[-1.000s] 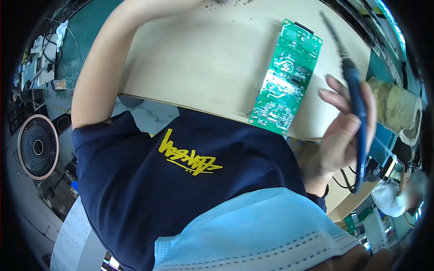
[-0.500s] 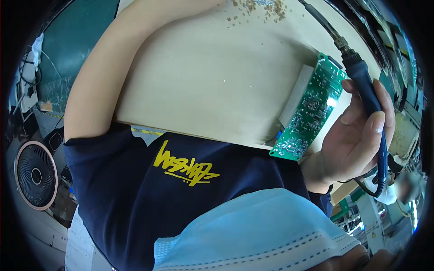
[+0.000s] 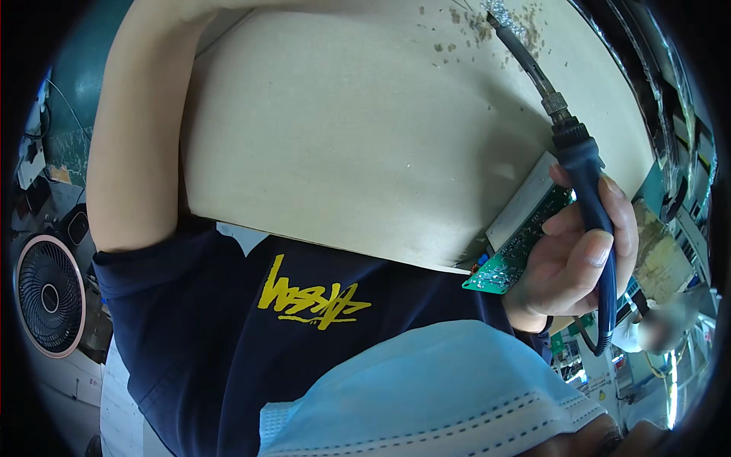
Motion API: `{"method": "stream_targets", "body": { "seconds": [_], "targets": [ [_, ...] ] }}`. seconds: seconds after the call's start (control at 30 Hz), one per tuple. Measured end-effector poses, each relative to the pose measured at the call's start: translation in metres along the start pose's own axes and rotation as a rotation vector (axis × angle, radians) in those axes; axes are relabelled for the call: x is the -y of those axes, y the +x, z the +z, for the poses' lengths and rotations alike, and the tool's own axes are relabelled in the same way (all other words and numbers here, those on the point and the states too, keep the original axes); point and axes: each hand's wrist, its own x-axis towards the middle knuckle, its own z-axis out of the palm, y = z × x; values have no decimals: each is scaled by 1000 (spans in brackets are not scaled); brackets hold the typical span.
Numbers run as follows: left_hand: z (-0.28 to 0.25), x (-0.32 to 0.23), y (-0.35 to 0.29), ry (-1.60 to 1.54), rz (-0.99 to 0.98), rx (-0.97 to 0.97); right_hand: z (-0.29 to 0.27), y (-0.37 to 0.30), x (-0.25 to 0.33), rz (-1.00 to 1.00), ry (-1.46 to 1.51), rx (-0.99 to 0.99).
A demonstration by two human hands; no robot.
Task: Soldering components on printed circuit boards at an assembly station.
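My right hand (image 3: 567, 266) is closed around the dark blue handle of a soldering iron (image 3: 585, 171). The iron points up and to the left, its tip over a patch of shiny silver bits and brown crumbs (image 3: 509, 21) at the far side of the table. Beside that hand, partly hidden by it, a green circuit board (image 3: 502, 273) stands tilted at the table's near right edge. A flat grey-white plate (image 3: 521, 204) runs along the board's left side. My left forearm (image 3: 137, 145) bends over the table's left side; its hand lies beyond the upper edge.
The pale tabletop (image 3: 335, 145) spreads between my arms, its near edge by my shirt. A round fan (image 3: 50, 297) stands at the left. Clear plastic sheeting (image 3: 670, 76) hangs at the far right, and a blurred person (image 3: 662, 327) is in the right background.
The soldering iron has moved left and slightly down in view, its tip now at the silver bits. My right hand now covers more of the circuit board. My left forearm has shifted left.
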Motion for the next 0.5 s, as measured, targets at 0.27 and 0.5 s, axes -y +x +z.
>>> {"method": "stream_targets", "body": {
  "seconds": [0.27,0.5],
  "targets": [
    [14,12,0,-130,120,-76,1,-3,-4,5,99,-50],
    [22,4,-1,168,262,-131,2,-4,-3,-33,64,-28]
  ]
}}
